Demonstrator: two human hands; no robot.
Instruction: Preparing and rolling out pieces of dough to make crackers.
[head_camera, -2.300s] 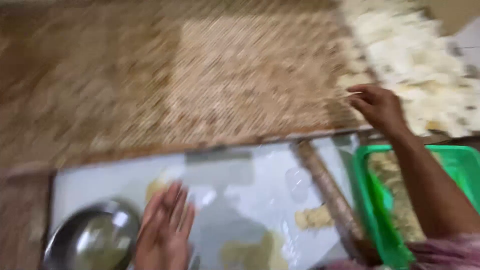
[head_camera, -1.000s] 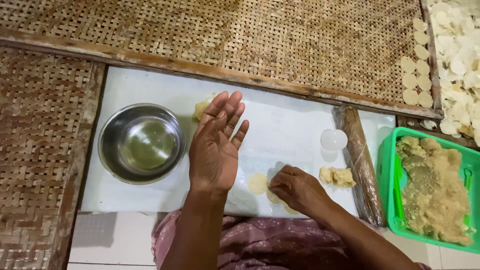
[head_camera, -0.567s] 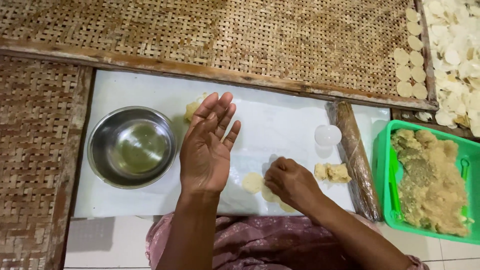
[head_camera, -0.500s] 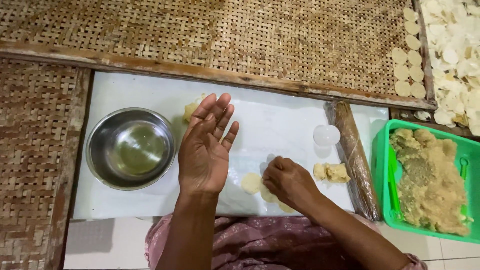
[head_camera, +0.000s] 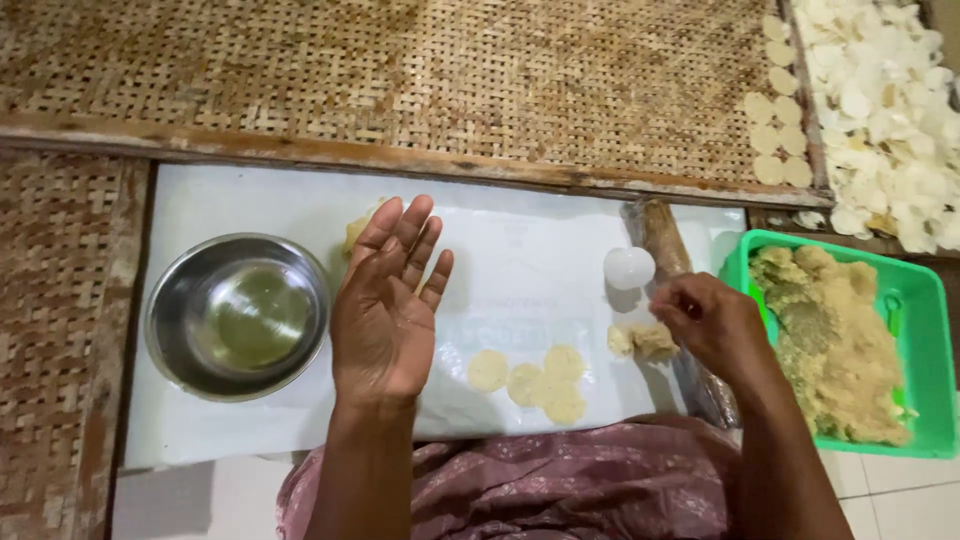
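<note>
A steel bowl (head_camera: 238, 315) at nine o'clock holds a little clear liquid; the green basket (head_camera: 925, 310) at three o'clock is heaped with crumbly dough. The left hand (head_camera: 385, 305) hovers palm up, its grip fully spread and empty. The right hand (head_camera: 712, 322) has its fingers curled beside a dough lump (head_camera: 643, 341); whether it pinches any is unclear. Earlier it pressed at the flattened dough discs (head_camera: 540, 378) at six o'clock on the white sheet (head_camera: 520, 250); it has since shifted right.

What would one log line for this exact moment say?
left hand: open, palm up over white sheet | right hand: at dough lump | flat discs: on sheet | steel bowl: left
</note>
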